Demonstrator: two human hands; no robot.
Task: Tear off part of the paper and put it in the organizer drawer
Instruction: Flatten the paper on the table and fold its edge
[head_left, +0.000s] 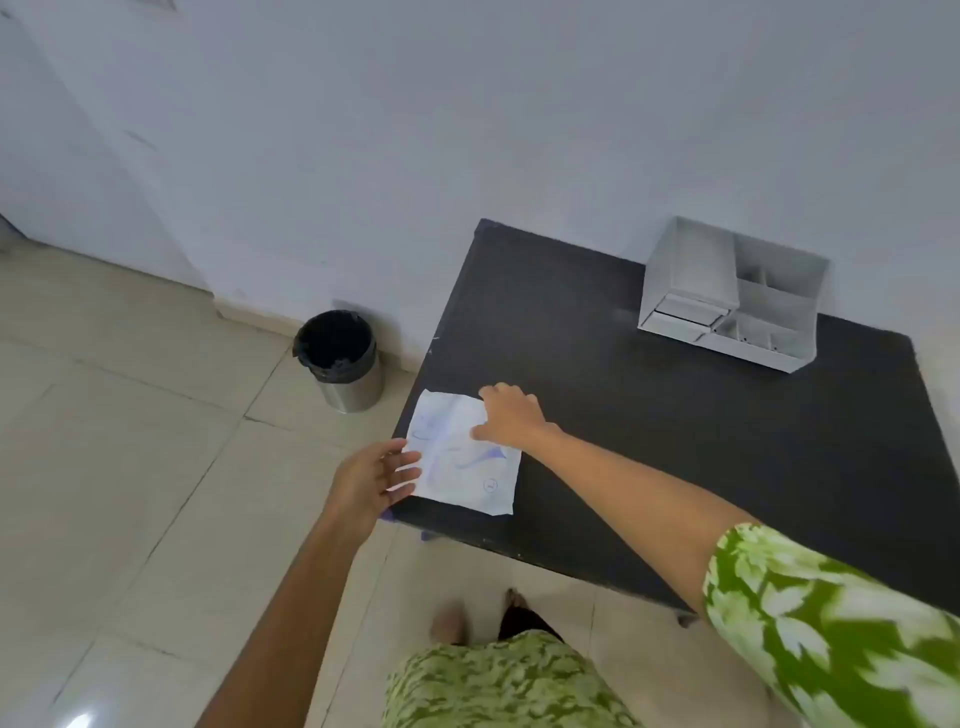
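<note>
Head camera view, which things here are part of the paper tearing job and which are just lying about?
For the job: paper, organizer, left hand, right hand.
Lying about: bin on the floor beside the table.

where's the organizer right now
In the head view, the white organizer sits at the dark table's far right, against the wall, well beyond the paper.

Bare left forearm and left hand (371, 478), bare right hand (511, 415) — a short right sleeve (831, 629) in green with a pale leaf print, matching green-printed garment (498, 686) below — bare feet (449, 621), blurred.
</note>
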